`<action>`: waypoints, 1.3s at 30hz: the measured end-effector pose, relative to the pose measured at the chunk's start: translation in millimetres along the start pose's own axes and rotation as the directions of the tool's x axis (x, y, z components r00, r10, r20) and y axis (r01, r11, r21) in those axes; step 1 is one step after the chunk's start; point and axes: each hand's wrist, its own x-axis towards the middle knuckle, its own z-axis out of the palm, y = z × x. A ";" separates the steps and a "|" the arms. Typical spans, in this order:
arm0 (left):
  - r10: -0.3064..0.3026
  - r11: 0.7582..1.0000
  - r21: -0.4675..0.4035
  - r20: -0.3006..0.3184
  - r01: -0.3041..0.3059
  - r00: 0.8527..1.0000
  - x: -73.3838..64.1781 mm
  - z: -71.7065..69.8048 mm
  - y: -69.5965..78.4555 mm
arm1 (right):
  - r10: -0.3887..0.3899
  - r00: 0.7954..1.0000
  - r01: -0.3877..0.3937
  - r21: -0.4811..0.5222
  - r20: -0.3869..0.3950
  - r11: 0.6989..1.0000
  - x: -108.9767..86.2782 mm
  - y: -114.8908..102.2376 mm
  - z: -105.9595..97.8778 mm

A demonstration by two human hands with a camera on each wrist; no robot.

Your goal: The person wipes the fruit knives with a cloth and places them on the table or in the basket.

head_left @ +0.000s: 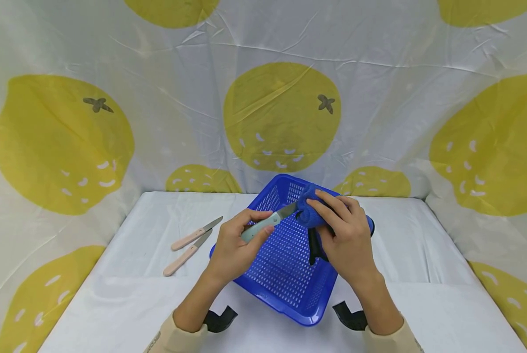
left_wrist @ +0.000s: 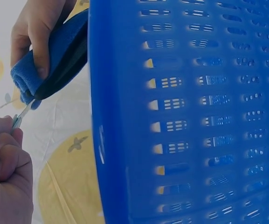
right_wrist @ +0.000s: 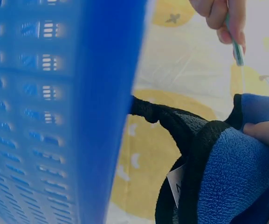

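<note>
The left hand (head_left: 232,247) pinches a mint-handled knife (head_left: 262,227); the right hand (head_left: 346,238) grips fuzzy blue cloth (head_left: 308,212) against its blade, above a perforated basket (head_left: 277,274).

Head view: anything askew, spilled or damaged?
Slightly: the blue basket looks turned at an angle to the table. No spill or damage stands out; the left hand grips the green-handled knife and the right hand holds the blue cloth at its blade.
</note>
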 end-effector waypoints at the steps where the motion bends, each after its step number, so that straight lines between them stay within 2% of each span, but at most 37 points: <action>1: -0.004 1.000 0.002 0.001 0.004 1.000 0.2 -0.2 -0.4 | 0.007 1.000 -0.007 0.001 -0.004 1.000 -0.1 2.0 -0.4; 10: -0.046 0.999 0.008 0.010 0.046 0.999 1.9 -2.9 -0.9 | 0.087 0.995 -0.088 -0.022 -0.040 0.996 -0.9 21.9 -7.2; 16: -0.062 0.998 -0.002 0.004 0.062 0.998 2.9 -4.8 -1.6 | 0.110 0.992 -0.110 0.003 -0.056 0.994 -0.5 21.8 -10.6; 31: -0.096 0.995 -0.019 0.001 0.096 0.995 1.7 -2.2 -2.7 | 0.007 1.000 -0.007 0.110 0.005 0.994 -1.2 -8.6 -6.1; 39: -0.060 0.998 -0.009 0.012 0.060 0.998 1.0 2.2 -0.9 | -0.103 0.993 0.094 0.138 0.062 0.986 -2.0 -19.8 2.1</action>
